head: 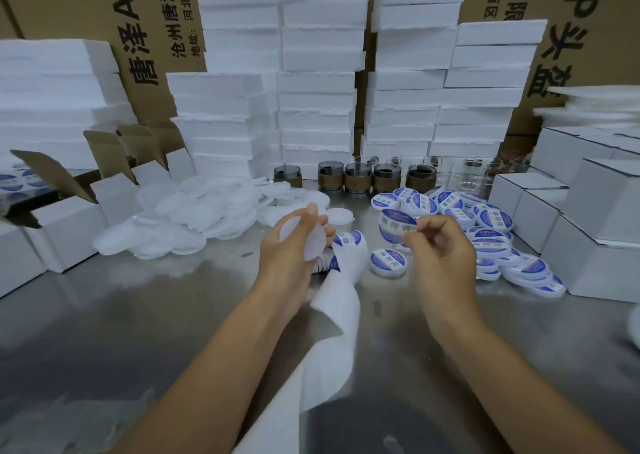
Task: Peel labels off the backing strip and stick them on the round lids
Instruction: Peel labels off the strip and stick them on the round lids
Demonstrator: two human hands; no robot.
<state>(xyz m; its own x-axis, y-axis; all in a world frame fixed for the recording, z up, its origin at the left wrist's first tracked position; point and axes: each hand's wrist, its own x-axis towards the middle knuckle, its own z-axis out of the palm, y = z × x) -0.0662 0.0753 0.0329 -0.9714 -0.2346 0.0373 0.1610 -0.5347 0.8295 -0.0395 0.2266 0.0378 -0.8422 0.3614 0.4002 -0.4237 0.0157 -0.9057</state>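
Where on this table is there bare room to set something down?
Bare table shows front left, between the white boxes and the left forearm, and front right, between the right forearm and the labelled lids. Crowded further back: blank lids, cups. The backing strip crosses the middle.

The backing strip [341, 318] runs off the bottom edge; label [395, 224] print is too blurred to read.

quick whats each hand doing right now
left hand: grips a blank round lid, backing strip tucked under it.
right hand: pinches a peeled label.
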